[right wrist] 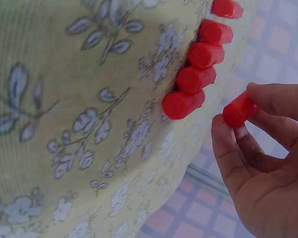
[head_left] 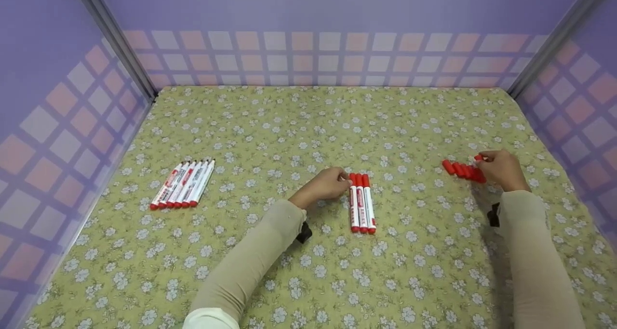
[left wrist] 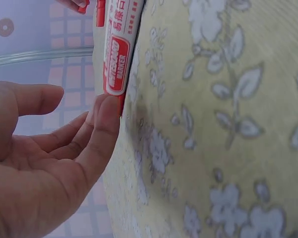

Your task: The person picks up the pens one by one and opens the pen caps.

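Three whiteboard markers (head_left: 359, 208) with white barrels and red caps lie side by side, cap ends away from me. My left hand (head_left: 330, 183) is beside their capped ends. In the left wrist view its fingertips (left wrist: 108, 111) touch the nearest marker (left wrist: 120, 54), while the thumb stands apart from it. My right hand (head_left: 505, 170) pinches a loose red marker cap (right wrist: 239, 109) between thumb and fingers. That cap is held just off a slanting row of several red caps (right wrist: 196, 79) on the cloth.
Several markers without caps (head_left: 183, 183) lie in a slanted row at the left, dark tips pointing away. A floral yellow-green cloth (head_left: 289, 126) covers the table. Purple checkered panels (head_left: 328, 54) enclose its back and sides, with grey posts (head_left: 115, 40) at the corners.
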Demonstrator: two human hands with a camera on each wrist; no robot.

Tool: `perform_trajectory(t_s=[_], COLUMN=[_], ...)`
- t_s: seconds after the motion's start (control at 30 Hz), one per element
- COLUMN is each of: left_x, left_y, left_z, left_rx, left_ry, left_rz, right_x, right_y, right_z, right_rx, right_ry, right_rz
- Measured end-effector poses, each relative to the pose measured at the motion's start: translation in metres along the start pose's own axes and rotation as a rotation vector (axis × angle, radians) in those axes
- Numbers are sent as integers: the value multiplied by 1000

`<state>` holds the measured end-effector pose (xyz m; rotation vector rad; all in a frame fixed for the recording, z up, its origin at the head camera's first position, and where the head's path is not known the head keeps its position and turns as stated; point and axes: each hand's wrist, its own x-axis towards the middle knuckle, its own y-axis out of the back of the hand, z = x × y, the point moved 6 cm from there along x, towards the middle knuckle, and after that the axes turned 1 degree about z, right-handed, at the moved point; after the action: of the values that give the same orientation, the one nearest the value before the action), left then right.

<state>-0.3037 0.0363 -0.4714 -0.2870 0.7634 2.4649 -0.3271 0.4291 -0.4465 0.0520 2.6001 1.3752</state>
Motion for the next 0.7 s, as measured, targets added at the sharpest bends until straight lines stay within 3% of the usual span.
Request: perform_trajectory(t_s=[0.17,0.4,0.7], left_x=[5,9,11], left_y=[-6,-10,-13], left_z=[-1,-1,3], left_rx=[33,103,87], left_ry=[68,96,123], left_rz=[7,43,94], right_x=[-3,-4,-6], right_y=[1,1,2], right_z=[12,21,29], right_rx=[7,34,-41], right_ry=[-49,-103,-85], right_rz=[-10,-39,-86])
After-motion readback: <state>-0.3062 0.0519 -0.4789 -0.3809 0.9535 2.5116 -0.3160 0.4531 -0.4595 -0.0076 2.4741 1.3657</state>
